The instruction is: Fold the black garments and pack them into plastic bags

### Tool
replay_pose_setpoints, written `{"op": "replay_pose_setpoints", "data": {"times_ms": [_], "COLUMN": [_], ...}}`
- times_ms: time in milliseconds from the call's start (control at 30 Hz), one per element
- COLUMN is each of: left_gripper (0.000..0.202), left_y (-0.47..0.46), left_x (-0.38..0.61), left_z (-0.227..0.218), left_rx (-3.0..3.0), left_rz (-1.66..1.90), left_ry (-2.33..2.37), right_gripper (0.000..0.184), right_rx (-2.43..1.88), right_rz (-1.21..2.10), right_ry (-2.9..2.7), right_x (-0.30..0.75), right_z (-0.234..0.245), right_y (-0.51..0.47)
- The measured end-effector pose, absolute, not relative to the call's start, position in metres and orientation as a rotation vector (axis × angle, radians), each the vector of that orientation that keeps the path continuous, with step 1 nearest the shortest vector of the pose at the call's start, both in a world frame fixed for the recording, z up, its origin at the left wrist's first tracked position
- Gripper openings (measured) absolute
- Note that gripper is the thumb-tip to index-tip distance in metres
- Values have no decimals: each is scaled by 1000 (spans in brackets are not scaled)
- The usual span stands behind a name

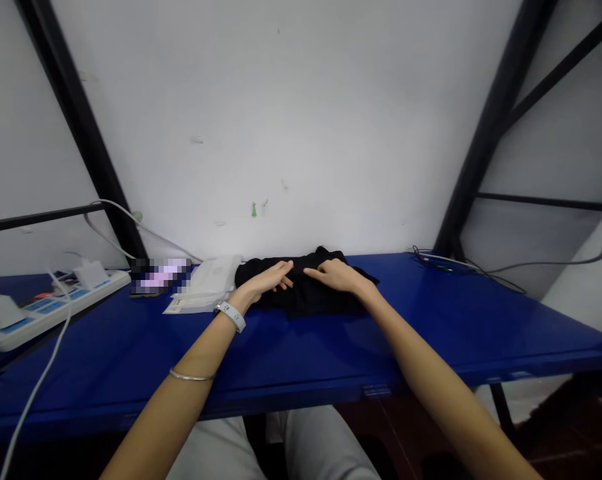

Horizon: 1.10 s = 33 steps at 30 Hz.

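A folded black garment (305, 293) lies on the blue table (431, 327) near the white wall. My left hand (265, 280) rests flat on its left part, fingers stretched out towards the middle. My right hand (333, 275) lies flat on the garment's upper middle, fingers pointing left and nearly meeting the left fingertips. Both hands press on the cloth and grip nothing. A white band sits on my left wrist, with a thin bangle further up the forearm.
A white plastic packet (205, 283) lies just left of the garment. Further left are a blurred object (161, 275) and a white power strip (45, 307) with chargers and cables. Black cables (461, 267) lie at the back right. Black frame bars rise on both sides.
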<state>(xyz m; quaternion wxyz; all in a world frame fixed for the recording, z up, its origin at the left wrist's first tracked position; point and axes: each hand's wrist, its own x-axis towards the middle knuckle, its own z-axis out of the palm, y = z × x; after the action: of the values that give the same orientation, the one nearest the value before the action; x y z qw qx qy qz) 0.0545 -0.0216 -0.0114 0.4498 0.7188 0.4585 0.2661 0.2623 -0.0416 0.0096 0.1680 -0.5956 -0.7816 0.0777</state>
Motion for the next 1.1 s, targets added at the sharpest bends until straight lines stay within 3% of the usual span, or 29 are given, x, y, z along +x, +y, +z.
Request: {"op": "replay_pose_setpoints", "data": {"times_ms": [200,400,500,633,700,833,900,1100], "left_gripper": [69,68,64,57,48,29,25,14], "left_y": [-23,-29,-29,-21,-16,-8,-2,21], "left_x": [61,68,65,50,40,15,-1,-46], "left_z": [-11,-4,2,8,10,13,12,-3], "left_rx": [1564,1520,1530,1496,1444,1394,1462,1928], "left_rz": [759,815,960,1168,1268,1386,1353,1033], "left_ry": [807,557,514,680,812,1111,1258,1992], "right_gripper": [67,28,23,7,14,53,63,46], "right_rx": [-1657,-1439,-1277,-1316,-1348,-1460,-1575,-1794], "right_rz": [326,730,1057,1247,1291,1189,1043,552], "right_ry": [-2168,-1787,-1475,-1257,-1265,-1462,-1561,-1801], "right_x": [253,257,261,276,284,295,298,316], "right_z": [2,1,0,1,0,-3,-3,6], "right_y": [-40,-33,-26,-18,-17,-18,-18,-22]}}
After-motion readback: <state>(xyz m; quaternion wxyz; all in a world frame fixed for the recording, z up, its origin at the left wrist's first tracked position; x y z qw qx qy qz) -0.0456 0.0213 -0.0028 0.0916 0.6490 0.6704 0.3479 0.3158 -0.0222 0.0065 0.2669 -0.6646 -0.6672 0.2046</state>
